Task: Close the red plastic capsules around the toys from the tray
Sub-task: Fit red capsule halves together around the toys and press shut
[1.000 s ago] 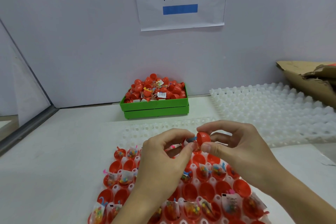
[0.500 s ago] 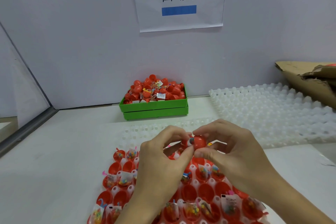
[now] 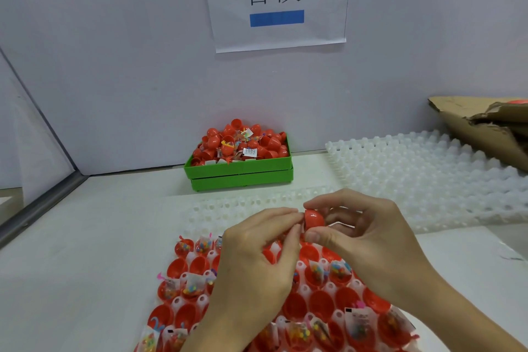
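Note:
Both hands meet above the white dimpled tray [image 3: 200,210], whose near cells hold open red capsule halves and small bagged toys [image 3: 192,286]. A red capsule [image 3: 313,218] is pinched between the thumb and forefinger of my right hand [image 3: 363,237]. My left hand [image 3: 257,263] has its fingertips curled against the capsule's left side; what it holds there is hidden behind its fingers. No toy shows outside the capsule.
A green box [image 3: 240,171] heaped with closed red capsules stands at the back against the wall. A second white dimpled tray [image 3: 428,177] lies at the right, with torn cardboard [image 3: 480,131] behind it. A paper sign [image 3: 275,0] hangs on the wall.
The hands have pressed closer together around the capsule. The blue and pink toy bits seen sticking out a second ago no longer show.

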Tool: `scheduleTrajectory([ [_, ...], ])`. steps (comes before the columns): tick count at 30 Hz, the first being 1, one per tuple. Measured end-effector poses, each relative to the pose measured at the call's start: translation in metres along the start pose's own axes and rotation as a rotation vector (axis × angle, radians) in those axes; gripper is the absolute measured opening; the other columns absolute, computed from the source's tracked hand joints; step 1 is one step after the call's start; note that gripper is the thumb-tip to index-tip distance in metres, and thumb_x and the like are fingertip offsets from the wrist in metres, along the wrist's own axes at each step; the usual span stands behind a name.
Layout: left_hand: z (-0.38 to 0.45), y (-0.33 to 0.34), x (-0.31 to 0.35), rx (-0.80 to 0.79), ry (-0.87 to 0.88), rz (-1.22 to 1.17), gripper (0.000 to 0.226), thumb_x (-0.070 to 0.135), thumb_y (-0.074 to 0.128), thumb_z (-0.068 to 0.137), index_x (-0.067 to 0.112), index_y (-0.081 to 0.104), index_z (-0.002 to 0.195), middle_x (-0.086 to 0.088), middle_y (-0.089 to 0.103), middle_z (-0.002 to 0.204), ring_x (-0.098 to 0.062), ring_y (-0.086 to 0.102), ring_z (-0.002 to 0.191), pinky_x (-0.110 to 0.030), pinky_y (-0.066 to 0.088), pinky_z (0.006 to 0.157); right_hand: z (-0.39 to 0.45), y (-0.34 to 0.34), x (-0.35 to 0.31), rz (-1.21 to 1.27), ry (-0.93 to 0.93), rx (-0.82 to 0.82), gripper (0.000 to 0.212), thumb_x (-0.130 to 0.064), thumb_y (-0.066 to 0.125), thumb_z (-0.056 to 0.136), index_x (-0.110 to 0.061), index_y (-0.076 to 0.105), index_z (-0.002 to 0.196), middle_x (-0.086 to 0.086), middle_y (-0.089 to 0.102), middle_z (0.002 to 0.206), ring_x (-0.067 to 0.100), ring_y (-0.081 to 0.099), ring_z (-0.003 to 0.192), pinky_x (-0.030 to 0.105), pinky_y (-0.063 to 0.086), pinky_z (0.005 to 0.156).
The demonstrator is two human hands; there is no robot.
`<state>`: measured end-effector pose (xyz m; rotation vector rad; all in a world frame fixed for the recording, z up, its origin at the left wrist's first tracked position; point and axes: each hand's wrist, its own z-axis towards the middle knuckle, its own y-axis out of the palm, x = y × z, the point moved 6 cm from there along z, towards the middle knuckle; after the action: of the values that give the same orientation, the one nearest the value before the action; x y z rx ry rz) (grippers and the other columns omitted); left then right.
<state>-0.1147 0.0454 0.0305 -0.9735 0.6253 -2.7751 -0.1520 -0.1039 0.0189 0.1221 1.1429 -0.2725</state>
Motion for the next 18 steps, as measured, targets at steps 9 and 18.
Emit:
scheduleTrajectory([
  [9,-0.002,0.004,-0.014,-0.001,-0.300,-0.349,0.016,0.005,0.077,0.081,0.020,0.072,0.085,0.008,0.074,0.083,-0.006,0.072,0.084,-0.015,0.056,0.072,0.000,0.002,-0.001,-0.155,-0.057,-0.017,0.037,-0.002,0.087,0.066,-0.028,0.078,0.090,-0.002,0.068,0.087,0.021,0.070,0.078,0.036,0.061,0.069],
  [18,-0.001,0.005,-0.013,-0.096,-0.270,-0.476,0.034,-0.007,0.073,0.079,0.020,0.076,0.099,0.008,0.077,0.095,-0.009,0.073,0.093,-0.018,0.056,0.080,0.000,-0.005,-0.007,-0.069,-0.032,0.019,0.031,-0.017,0.083,0.061,-0.021,0.078,0.091,0.003,0.075,0.087,0.023,0.073,0.077,0.039,0.061,0.070],
])
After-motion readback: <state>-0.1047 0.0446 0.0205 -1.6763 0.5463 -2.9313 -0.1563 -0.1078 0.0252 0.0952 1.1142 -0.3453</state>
